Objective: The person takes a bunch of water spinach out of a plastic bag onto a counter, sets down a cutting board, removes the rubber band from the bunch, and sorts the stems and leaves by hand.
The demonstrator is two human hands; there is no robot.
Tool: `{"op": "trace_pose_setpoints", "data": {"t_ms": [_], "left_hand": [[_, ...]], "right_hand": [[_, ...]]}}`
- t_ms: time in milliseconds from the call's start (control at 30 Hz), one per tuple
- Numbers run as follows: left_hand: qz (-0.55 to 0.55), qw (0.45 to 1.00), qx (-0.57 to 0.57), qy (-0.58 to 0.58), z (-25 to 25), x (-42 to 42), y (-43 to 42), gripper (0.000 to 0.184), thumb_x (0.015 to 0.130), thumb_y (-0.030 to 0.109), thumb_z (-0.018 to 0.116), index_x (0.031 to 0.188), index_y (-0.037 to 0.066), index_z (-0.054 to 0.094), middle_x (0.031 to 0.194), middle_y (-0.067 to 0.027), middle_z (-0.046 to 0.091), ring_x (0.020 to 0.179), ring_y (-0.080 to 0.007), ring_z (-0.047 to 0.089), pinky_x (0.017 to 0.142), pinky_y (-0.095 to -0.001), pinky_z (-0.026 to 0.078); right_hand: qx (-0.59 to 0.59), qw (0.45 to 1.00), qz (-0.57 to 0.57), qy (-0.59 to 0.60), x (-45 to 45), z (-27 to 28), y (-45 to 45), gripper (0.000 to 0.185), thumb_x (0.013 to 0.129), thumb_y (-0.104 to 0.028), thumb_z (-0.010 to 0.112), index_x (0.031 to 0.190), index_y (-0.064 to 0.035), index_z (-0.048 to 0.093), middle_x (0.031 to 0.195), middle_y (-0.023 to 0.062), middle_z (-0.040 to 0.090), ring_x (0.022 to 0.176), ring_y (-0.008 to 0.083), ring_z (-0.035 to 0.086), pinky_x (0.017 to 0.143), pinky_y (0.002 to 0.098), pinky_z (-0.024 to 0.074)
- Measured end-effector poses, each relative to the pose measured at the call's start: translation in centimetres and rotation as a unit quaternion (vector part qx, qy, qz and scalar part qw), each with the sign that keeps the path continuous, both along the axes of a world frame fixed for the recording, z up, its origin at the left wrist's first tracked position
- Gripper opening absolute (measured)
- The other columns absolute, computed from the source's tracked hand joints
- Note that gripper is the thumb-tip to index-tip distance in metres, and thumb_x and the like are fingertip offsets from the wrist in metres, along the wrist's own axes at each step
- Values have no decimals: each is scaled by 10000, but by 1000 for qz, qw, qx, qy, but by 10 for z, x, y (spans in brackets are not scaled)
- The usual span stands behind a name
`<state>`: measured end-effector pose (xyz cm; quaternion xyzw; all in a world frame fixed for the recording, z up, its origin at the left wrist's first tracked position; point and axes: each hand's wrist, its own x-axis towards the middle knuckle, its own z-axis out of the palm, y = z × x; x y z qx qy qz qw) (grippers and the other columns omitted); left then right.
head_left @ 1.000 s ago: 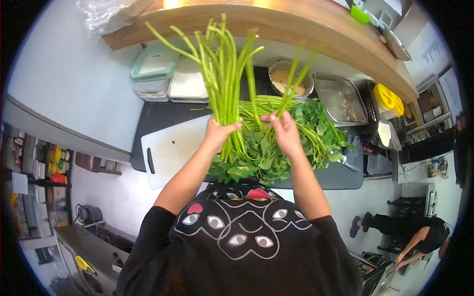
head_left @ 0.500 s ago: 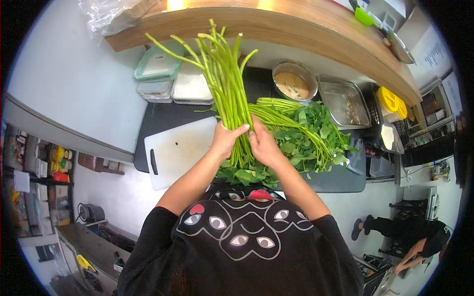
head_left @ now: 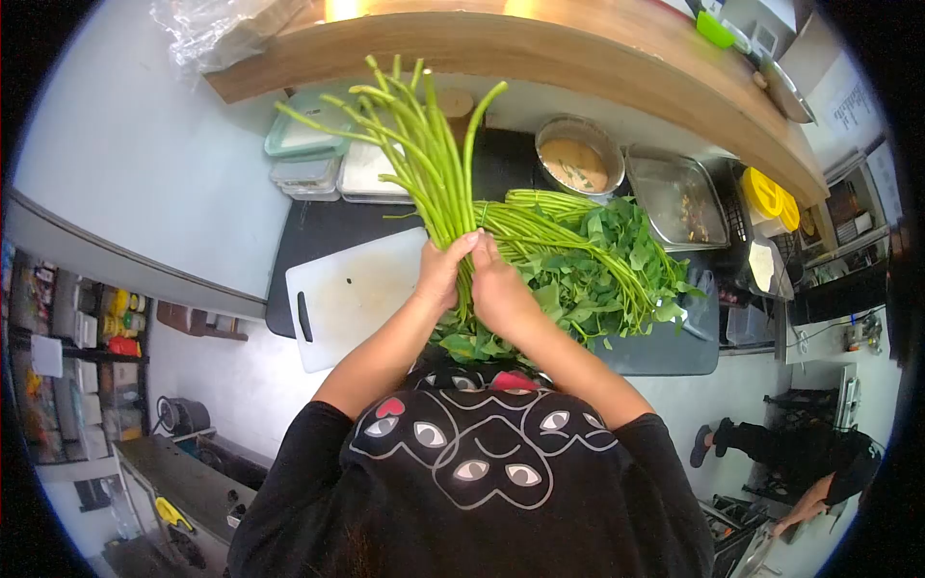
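Observation:
Both my hands are closed around an upright bunch of long-stemmed leafy greens (head_left: 434, 169). My left hand (head_left: 443, 273) wraps its left side, thumb across the stems. On the right, my right hand (head_left: 498, 289) grips the same bunch, touching the left hand. Cut stem ends fan out above, while the leaves hang near my shirt, partly hidden by my hands and forearms. A second heap of the greens (head_left: 607, 260) lies just right of my right hand. Left of my left hand is a white cutting board (head_left: 356, 299) with a small dark speck on it.
Lidded containers (head_left: 306, 173) stand at the back left of the dark counter. A pot (head_left: 578, 159) of brownish liquid and a metal tray (head_left: 674, 202) sit at the back right. A wooden shelf (head_left: 520, 53) overhangs the rear. Another person (head_left: 809, 462) is at the lower right.
The stem tops have dropped lower and shifted, with the bunch gathered more narrowly at my hands. My right hand has moved left, up against my left hand.

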<state>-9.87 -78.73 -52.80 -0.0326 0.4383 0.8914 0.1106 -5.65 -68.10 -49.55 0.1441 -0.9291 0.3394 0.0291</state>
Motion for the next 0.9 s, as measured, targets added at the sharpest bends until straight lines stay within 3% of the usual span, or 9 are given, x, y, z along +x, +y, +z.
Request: {"op": "trace_pose_setpoints", "data": {"t_ms": [167,200,333,467,567,667,767,833,900], "left_hand": [[14,999,30,2,-7,-2,-7,259,794,168,621,981,-1,563,934,-81,602,821,-167,577,755,-297,473],[16,1000,23,2,-8,1,-6,263,802,175,607,991,0,556,930,-85,600,834,-173,575,766,-303,472],[11,1000,-4,19,-7,10,0,248,816,190,584,980,6,550,893,-92,598,836,-183,572,766,-307,475],[9,999,-36,-34,-5,6,-5,192,802,173,595,912,21,551,823,-85,589,782,-174,574,697,-287,484],[44,997,-13,-69,-3,3,-12,149,767,75,624,880,12,550,794,-65,581,708,-170,583,629,-284,487],[93,995,15,-19,-12,-2,-24,157,747,43,627,875,3,546,776,-69,572,702,-175,584,620,-294,487],[110,993,6,33,-17,-3,-43,163,722,8,631,862,-2,549,772,-74,581,692,-183,589,638,-304,491],[101,992,-26,66,-15,0,-57,167,714,-1,633,859,-3,551,768,-75,585,686,-184,591,648,-306,492],[51,989,-93,101,-19,0,-66,292,703,34,627,962,40,493,806,-62,562,735,-191,567,697,-318,480]], "right_hand": [[66,996,-59,-5,12,13,3,450,839,-118,470,1217,109,379,1131,287,511,917,368,581,809,425,469],[148,982,-61,96,12,-3,-2,453,809,-151,497,1179,103,437,976,222,579,794,288,606,687,384,489],[377,899,-95,203,20,-3,-18,472,742,-161,484,1129,109,492,792,78,526,700,184,509,594,292,395],[376,904,-46,200,27,-6,-29,473,753,-149,461,1152,104,470,885,144,542,762,230,497,654,337,385],[314,930,-12,192,37,-4,-29,443,780,-133,474,1178,62,476,1036,215,545,878,275,527,727,364,420],[87,986,36,134,39,0,-15,393,831,-156,508,1179,27,499,1161,253,512,986,313,537,846,401,426],[-140,980,115,-88,32,27,25,378,848,-196,557,1167,5,520,1175,216,529,1055,276,538,920,381,404],[-260,937,20,-234,18,38,53,362,846,-207,579,1146,-8,545,1180,196,540,1044,226,555,913,353,411],[-241,964,-29,-108,7,53,46,445,840,-209,586,1223,-14,473,1224,188,509,1121,235,504,944,352,384]]}}
